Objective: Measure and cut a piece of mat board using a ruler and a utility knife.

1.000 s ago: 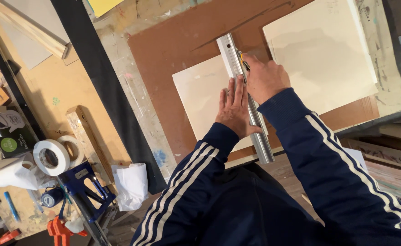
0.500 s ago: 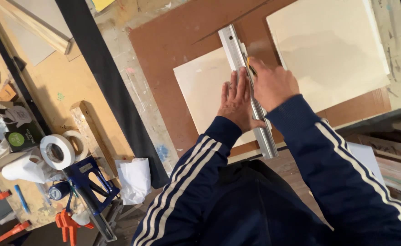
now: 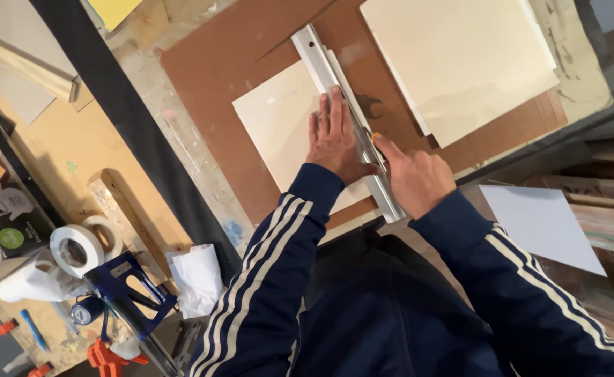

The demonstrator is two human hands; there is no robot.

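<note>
My left hand (image 3: 336,139) lies flat, fingers spread, pressing a long metal straightedge (image 3: 315,54) down on a cream sheet (image 3: 275,126). The sheet rests on a brown cutting board (image 3: 223,63). My right hand (image 3: 413,178) is closed around a small knife with a yellow tip (image 3: 374,137), held against the right edge of the straightedge near its lower end. Most of the knife is hidden inside the fist. Both arms wear dark blue sleeves with white stripes.
A larger cream sheet (image 3: 460,59) lies at the upper right of the board. A loose white sheet (image 3: 541,223) hangs off to the right. On the left are tape rolls (image 3: 76,248), a blue clamp (image 3: 129,286), crumpled white paper (image 3: 196,276) and a wooden strip (image 3: 24,63).
My right hand has drawn the knife down along the straightedge toward me. My left hand stays pressed on the straightedge. The view has shifted slightly.
</note>
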